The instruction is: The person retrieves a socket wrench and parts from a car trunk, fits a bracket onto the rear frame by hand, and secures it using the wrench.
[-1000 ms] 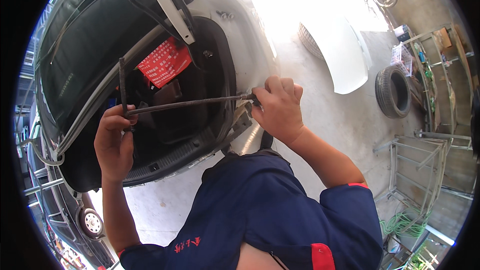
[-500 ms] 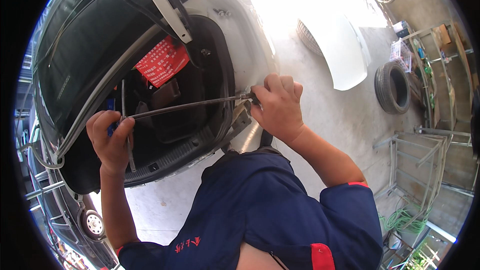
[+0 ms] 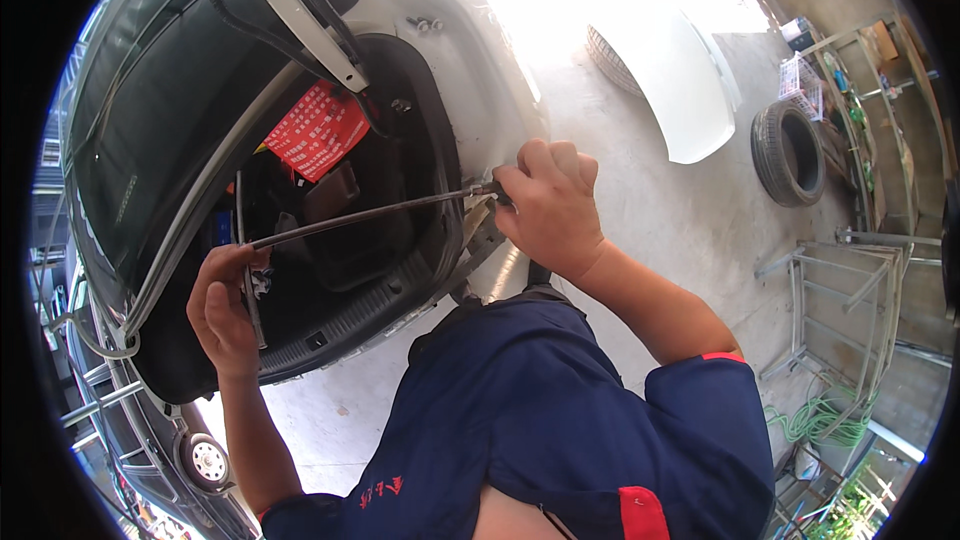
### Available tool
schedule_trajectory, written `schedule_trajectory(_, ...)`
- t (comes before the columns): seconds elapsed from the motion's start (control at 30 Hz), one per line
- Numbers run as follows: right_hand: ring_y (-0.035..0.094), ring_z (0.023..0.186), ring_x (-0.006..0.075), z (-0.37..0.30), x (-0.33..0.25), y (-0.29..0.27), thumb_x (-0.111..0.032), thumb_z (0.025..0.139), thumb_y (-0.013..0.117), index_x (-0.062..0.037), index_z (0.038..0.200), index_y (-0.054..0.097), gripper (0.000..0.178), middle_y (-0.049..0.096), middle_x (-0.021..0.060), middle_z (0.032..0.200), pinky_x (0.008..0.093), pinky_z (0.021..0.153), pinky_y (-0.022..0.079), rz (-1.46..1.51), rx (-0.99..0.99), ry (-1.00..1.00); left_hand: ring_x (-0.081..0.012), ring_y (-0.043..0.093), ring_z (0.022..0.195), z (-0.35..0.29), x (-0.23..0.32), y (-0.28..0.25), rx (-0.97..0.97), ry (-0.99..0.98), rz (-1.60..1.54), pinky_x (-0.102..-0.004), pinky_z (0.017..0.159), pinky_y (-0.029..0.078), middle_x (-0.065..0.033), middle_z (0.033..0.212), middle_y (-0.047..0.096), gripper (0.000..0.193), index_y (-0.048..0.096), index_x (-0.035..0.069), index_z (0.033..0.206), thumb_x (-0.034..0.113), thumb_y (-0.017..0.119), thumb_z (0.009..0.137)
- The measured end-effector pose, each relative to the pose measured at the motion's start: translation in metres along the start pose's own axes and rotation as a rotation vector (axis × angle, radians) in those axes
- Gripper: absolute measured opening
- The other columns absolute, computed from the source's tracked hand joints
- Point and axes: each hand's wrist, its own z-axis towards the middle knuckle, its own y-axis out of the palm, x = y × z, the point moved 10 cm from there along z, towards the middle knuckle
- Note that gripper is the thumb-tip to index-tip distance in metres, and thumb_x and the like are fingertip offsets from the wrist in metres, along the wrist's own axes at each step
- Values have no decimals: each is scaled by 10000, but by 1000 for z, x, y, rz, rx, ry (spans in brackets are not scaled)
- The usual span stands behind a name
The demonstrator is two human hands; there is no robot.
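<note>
A long T-handle wrench (image 3: 355,217) stretches between my hands in front of the open trunk of a white car. My left hand (image 3: 224,308) is at its crossbar, fingers curled against the bar where it meets the shaft, the thumb held away. At the other end, my right hand (image 3: 552,208) is closed around the wrench's tip beside the trunk opening's edge. What the tip sits on is hidden by my fingers. Inside the dark trunk (image 3: 375,240) lies a red printed sheet (image 3: 320,130).
The raised trunk lid's arm (image 3: 300,15) hangs over the opening. To the right, a white body panel (image 3: 680,90) leans by a tire, with another tire (image 3: 788,155) on the floor. Farther right stand a metal frame (image 3: 845,310) and a coiled green hose (image 3: 820,420).
My left fingers have shifted around the crossbar, and the thumb has come away from it. My right hand keeps its hold on the tip. The view has moved slightly.
</note>
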Motion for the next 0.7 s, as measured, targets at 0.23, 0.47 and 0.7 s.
schedule_trajectory(0.23,489,1077,254,0,-3,-1,-224,701,789,-166,903,708,225,530,19,1060,426,946,342,-6,13,-12,-219,710,1134,-6,-17,-6,41,-214,52,-367,1008,550,-136,1180,694,358,617,-48,1329,123,625,1015)
schedule_trajectory(0.47,491,1071,250,0,-2,-1,-221,704,775,-168,877,691,199,528,20,1047,426,936,341,-24,15,-17,-182,734,1035,4,-27,1,-86,-366,-16,-329,932,571,-100,1063,742,639,481,-48,1558,139,648,970)
schedule_trajectory(0.7,492,1066,246,2,-5,-2,-220,701,760,-163,862,681,188,525,23,1038,424,936,339,-19,21,-32,-166,738,983,0,-42,-3,-153,-484,-115,-320,900,576,-94,1017,753,429,608,-42,1404,-21,558,979)
